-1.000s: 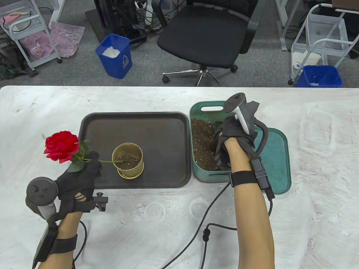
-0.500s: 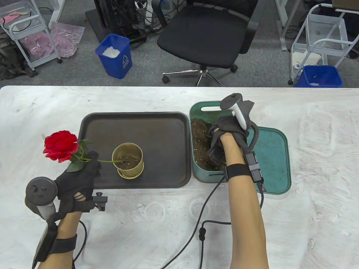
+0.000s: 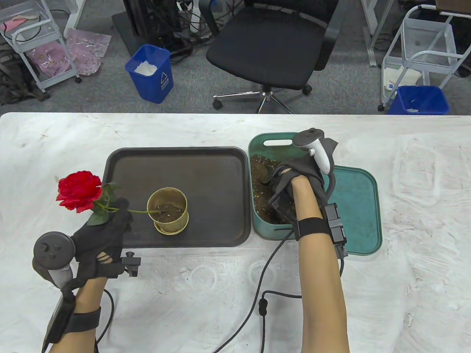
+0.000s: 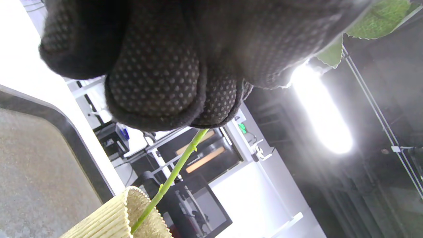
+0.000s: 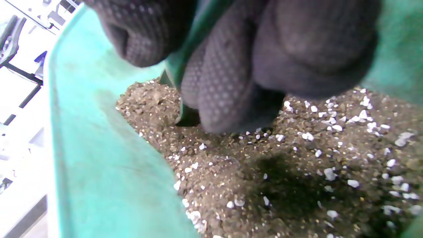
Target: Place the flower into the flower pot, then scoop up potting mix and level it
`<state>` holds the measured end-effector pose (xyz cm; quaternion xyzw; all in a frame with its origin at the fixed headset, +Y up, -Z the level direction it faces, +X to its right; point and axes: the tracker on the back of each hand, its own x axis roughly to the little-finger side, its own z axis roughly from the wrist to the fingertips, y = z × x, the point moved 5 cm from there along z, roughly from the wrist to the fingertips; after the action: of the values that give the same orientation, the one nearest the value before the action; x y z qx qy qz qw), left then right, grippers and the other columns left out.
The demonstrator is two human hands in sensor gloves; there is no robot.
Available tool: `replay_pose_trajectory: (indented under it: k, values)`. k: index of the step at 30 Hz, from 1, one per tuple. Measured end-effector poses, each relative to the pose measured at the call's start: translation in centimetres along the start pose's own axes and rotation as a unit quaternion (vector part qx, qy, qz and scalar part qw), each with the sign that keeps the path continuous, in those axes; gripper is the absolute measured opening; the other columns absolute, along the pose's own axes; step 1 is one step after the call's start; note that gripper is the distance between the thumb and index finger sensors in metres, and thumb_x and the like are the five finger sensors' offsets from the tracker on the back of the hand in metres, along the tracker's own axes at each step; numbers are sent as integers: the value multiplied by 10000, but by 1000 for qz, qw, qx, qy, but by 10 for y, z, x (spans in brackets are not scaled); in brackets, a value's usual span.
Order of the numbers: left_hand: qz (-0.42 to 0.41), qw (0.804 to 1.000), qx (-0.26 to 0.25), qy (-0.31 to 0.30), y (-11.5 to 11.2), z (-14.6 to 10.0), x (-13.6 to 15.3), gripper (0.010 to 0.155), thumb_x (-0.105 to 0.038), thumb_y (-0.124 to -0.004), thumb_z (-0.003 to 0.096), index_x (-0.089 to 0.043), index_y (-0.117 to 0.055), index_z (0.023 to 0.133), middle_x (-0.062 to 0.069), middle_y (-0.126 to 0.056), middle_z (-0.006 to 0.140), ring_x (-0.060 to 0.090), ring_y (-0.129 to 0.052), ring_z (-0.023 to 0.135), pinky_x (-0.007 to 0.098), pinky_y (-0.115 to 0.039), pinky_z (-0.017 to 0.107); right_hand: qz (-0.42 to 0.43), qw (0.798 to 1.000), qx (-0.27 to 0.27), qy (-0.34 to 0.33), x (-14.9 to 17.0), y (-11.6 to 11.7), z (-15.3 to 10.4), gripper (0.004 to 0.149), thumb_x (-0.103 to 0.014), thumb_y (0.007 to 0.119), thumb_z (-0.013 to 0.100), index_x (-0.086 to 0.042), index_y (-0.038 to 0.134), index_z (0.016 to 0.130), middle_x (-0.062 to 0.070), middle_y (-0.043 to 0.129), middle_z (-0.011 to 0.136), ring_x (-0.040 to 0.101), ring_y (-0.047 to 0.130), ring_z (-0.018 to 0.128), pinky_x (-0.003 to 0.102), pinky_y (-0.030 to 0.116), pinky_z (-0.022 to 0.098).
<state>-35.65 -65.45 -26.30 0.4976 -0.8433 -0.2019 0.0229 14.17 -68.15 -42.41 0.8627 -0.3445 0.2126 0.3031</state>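
A red rose [image 3: 79, 191] leans out to the left, and its green stem [image 3: 140, 211] runs into the ribbed gold pot [image 3: 173, 225] on the dark tray [image 3: 176, 161]. My left hand [image 3: 121, 211] pinches the stem just left of the pot; in the left wrist view the stem [image 4: 172, 175] drops from my fingers [image 4: 155, 82] into the pot [image 4: 112, 218]. My right hand [image 3: 281, 176] is down in the green bin [image 3: 272, 139] of potting mix [image 3: 259, 185]. It grips a green scoop [image 5: 181, 62] whose tip is in the mix [image 5: 297, 172].
The bin's green lid [image 3: 358, 209] lies flat right of the bin. Glove cables [image 3: 265, 290] trail over the near table. Beyond the far edge stand an office chair [image 3: 272, 47], blue waste bins [image 3: 151, 73] and white carts.
My right hand has shifted left and lowered into the potting mix. The left hand, rose and pot have stayed put.
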Motion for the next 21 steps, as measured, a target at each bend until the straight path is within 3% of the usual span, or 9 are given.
replay_pose_trajectory:
  k: [9, 21]
  values:
    - [-2, 1000, 2, -2, -1, 1, -1, 433, -438, -896, 397, -238, -952, 777, -44, -1070, 589, 175, -1118, 314, 361, -939, 321, 102, 994, -41, -3, 23, 3, -17, 541, -290, 722, 401, 9, 713, 852, 170, 970, 603, 256, 1075, 267, 360, 959, 120]
    - [-9, 1000, 6, 0, -2, 3, 0, 434, -441, -894, 398, -239, -950, 778, -45, -1070, 590, 174, -1118, 315, 360, -940, 324, 187, 982, -3, -13, 41, -10, -43, 535, -292, 717, 404, -4, 708, 855, 168, 965, 612, 256, 1075, 275, 359, 961, 125]
